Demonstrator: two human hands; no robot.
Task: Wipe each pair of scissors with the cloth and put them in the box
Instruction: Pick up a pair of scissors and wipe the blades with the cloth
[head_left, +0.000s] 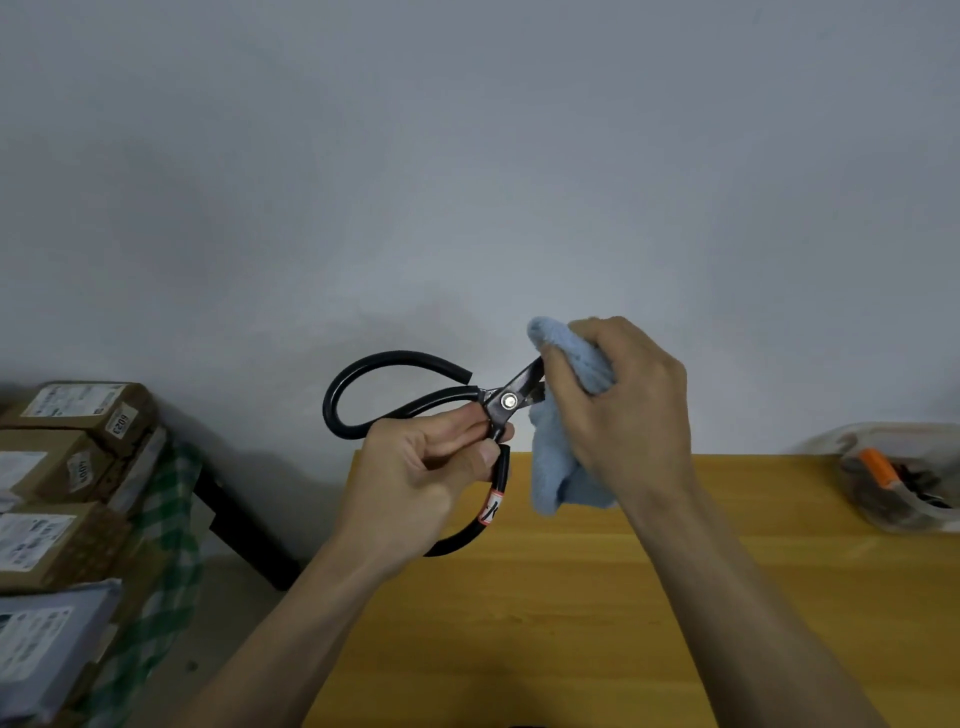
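My left hand (426, 467) grips a pair of black scissors (400, 395) just below the pivot screw, holding them in the air above the table's far left edge. Their big looped handles point left and down. My right hand (618, 400) holds a light blue cloth (558, 452) bunched around the blades, which point right and are mostly hidden in the cloth. No box shows in this view.
A yellow wooden table (597, 597) lies below my arms. At its far right sits a clear plastic bag (904, 478) with an orange-handled tool and dark items. Stacked cardboard parcels (67, 467) on green checked fabric stand at the left. A grey wall is behind.
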